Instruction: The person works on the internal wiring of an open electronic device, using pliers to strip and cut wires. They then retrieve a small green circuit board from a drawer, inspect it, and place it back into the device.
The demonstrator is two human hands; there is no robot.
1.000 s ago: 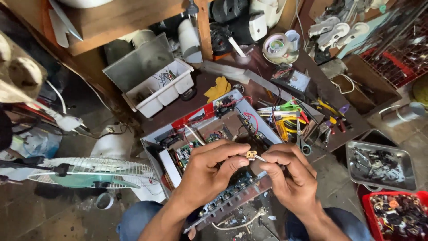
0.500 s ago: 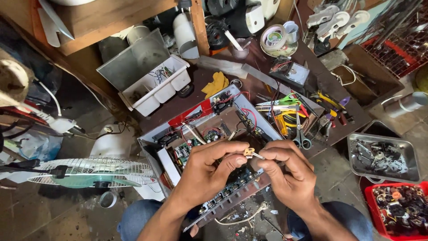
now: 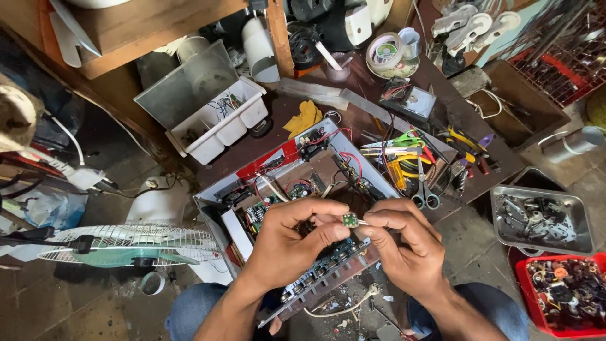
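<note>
Both hands meet over an opened electronic chassis (image 3: pixel 221 203) with circuit boards and red and black wires inside. Between the fingertips of my left hand (image 3: pixel 287 243) and my right hand (image 3: pixel 404 243) sits a tiny green circuit board (image 3: pixel 349 220). Each hand pinches one side of it, with a thin metal pin sticking out toward the right fingers. The chassis's long front panel (image 3: pixel 328 278) lies under my wrists, across my knees.
A low brown bench holds scissors (image 3: pixel 424 189), pliers, screwdrivers, a tape roll (image 3: pixel 386 52) and a white compartment box (image 3: pixel 218 123). A metal tray of parts (image 3: pixel 543 218) and a red crate (image 3: pixel 565 293) sit on the right. A fan grille (image 3: pixel 126 246) lies on the left floor.
The small green board has been turned between my fingertips, so its flat face now shows. My hands stay in the same spot over the chassis.
</note>
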